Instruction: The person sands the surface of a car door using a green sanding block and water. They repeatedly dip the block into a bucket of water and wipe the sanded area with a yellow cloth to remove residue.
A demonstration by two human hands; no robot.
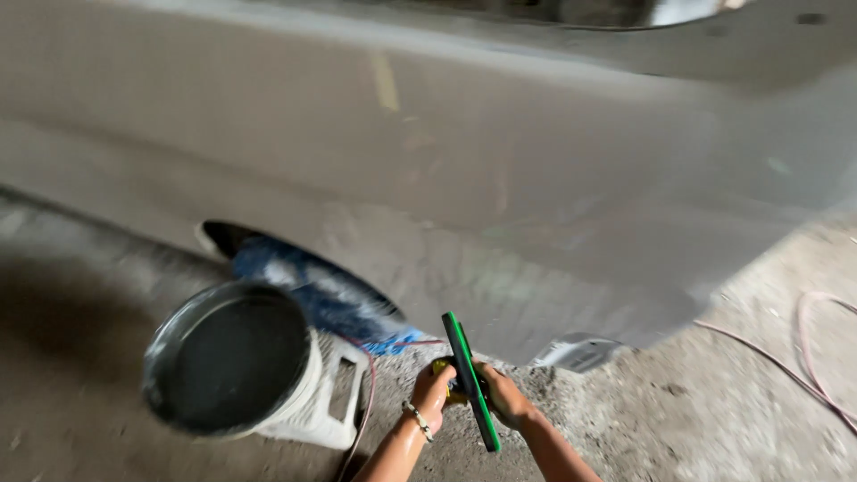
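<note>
Both my hands meet low in the frame around a long green flat tool with a black edge point(470, 379), held nearly upright and tilted. My left hand point(432, 391), wearing a bracelet, grips it from the left where a yellow piece point(442, 366) shows. My right hand point(502, 397) grips it from the right. Just above them curves the lower edge of a grey sanded car body panel point(500, 178). The picture is motion-blurred.
A white bucket of dark liquid point(234, 359) stands on the dirt floor at my left. A blue cloth or brush point(312, 290) lies behind it under the panel. A pinkish hose point(808, 357) snakes over the ground at the right.
</note>
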